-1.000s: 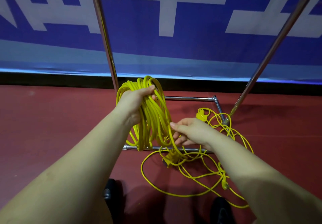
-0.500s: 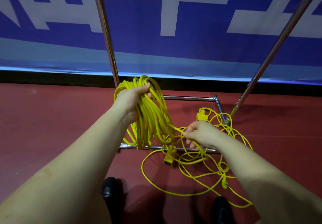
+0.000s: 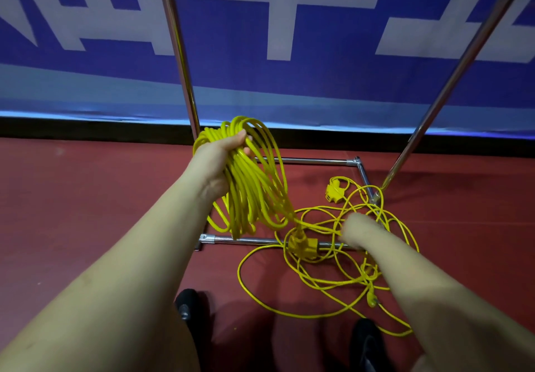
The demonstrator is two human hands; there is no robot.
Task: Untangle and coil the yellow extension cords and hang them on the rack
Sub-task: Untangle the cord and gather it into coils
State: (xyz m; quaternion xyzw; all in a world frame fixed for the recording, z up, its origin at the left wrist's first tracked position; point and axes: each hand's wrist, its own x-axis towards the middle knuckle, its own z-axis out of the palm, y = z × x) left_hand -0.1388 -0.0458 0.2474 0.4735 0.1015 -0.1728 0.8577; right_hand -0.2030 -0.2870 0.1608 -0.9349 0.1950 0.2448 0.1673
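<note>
My left hand (image 3: 215, 159) grips the top of a thick coil of yellow extension cord (image 3: 252, 189), whose loops hang down in front of the rack's left pole (image 3: 179, 53). One strand runs from the coil down to my right hand (image 3: 357, 230), which is blurred, low over the floor, and closed on that strand. A loose tangle of yellow cord (image 3: 333, 273) lies on the red floor over the rack's base bar (image 3: 249, 240). A yellow socket block (image 3: 304, 247) rests on that bar, a second yellow socket block (image 3: 334, 192) lies farther back, and a plug (image 3: 372, 300) lies near my right forearm.
The chrome rack's right pole (image 3: 451, 82) slants up to the top right, and its rear base bar (image 3: 312, 161) runs along the floor. A blue and white banner (image 3: 289, 39) covers the wall behind. My two dark shoes (image 3: 188, 305) (image 3: 366, 340) stand at the bottom.
My right hand has slid down and to the right along the strand, away from the coil. The socket block has dropped onto the base bar. My left hand holds the coil steady.
</note>
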